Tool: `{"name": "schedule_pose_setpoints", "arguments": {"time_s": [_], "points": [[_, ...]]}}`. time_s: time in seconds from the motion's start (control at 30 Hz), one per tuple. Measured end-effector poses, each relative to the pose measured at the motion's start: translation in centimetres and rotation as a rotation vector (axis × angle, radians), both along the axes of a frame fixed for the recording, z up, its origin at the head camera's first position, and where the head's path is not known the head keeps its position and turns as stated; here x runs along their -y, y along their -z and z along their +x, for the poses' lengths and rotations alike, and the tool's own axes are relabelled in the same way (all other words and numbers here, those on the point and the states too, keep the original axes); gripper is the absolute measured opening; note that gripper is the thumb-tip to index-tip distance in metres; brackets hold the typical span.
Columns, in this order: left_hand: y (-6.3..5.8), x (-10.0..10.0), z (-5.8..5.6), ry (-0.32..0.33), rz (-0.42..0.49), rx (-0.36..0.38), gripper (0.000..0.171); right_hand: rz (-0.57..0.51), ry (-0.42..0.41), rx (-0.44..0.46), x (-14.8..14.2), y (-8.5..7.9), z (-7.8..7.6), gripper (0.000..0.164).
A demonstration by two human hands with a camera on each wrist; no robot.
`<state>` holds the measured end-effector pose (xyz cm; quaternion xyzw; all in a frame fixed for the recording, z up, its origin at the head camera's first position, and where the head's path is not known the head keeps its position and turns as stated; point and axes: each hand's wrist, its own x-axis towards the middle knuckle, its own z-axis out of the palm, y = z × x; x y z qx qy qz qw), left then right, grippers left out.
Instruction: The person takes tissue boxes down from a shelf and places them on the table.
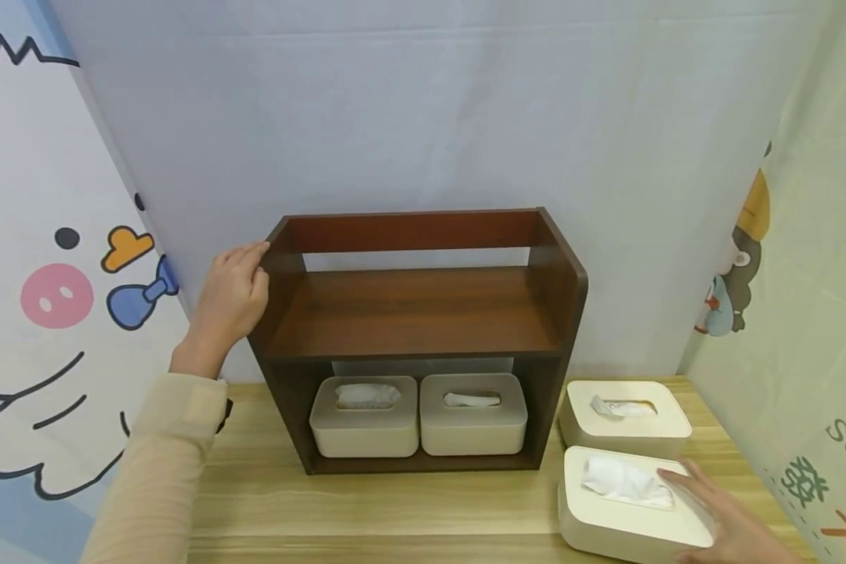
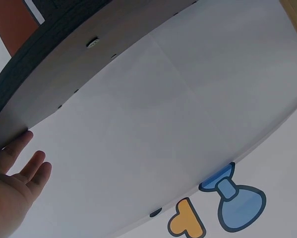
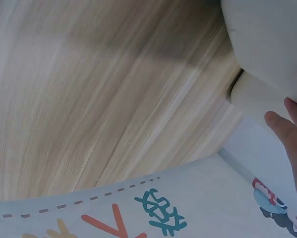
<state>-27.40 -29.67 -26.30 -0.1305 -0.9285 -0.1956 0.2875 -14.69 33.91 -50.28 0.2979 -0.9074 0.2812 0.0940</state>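
Note:
At the upper left of a dark brown wooden shelf (image 1: 416,309), my left hand (image 1: 234,290) touches the side panel by its top edge. In the left wrist view, one fingertip meets the panel (image 2: 54,74) while other fingers stay clear of it. My right hand (image 1: 729,521) grips the right end of a cream tissue box (image 1: 627,525) at the front right, with white tissue showing in its slot. The right wrist view shows that box (image 3: 272,39) only in part. Whether it is raised off the table I cannot tell.
Two more tissue boxes, one left (image 1: 364,435) and one right (image 1: 474,431), stand side by side in the shelf's lower compartment. Another tissue box (image 1: 627,429) sits right of the shelf, behind the gripped one. Printed cloth (image 1: 804,376) borders the wooden table (image 1: 395,513) on the right.

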Motion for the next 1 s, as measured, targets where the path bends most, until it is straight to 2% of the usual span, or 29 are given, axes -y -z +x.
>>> {"name": "schedule_pose_setpoints", "arguments": {"time_s": [0.27,0.37,0.53,0.73,0.83,0.93,1.0], "points": [[0.0,-0.1,-0.1,-0.003,-0.003,0.01,0.045,0.017,0.013,0.09,-1.5,-0.4,-0.4,0.095],[0.0,-0.1,-0.2,-0.001,-0.003,0.008,0.045,0.011,0.022,0.113,-2.1,-0.5,-0.7,0.099],[0.1,-0.1,-0.2,0.0,0.002,0.008,0.045,0.038,0.034,0.119,-2.4,-0.6,-1.3,0.101],[0.2,-0.1,-0.3,0.002,0.002,0.005,0.044,0.112,0.099,0.118,-2.7,-0.3,-1.6,0.106],[0.1,-0.1,-0.2,0.002,0.007,0.009,0.044,0.086,0.074,0.126,-2.7,0.0,-1.6,0.108],[0.1,-0.1,-0.2,0.002,0.009,0.01,0.045,0.099,0.05,0.102,-2.8,0.2,-1.6,0.109],[0.1,-0.1,-0.2,0.001,0.008,0.011,0.045,0.102,0.044,0.121,-2.7,0.1,-1.6,0.109]]}}
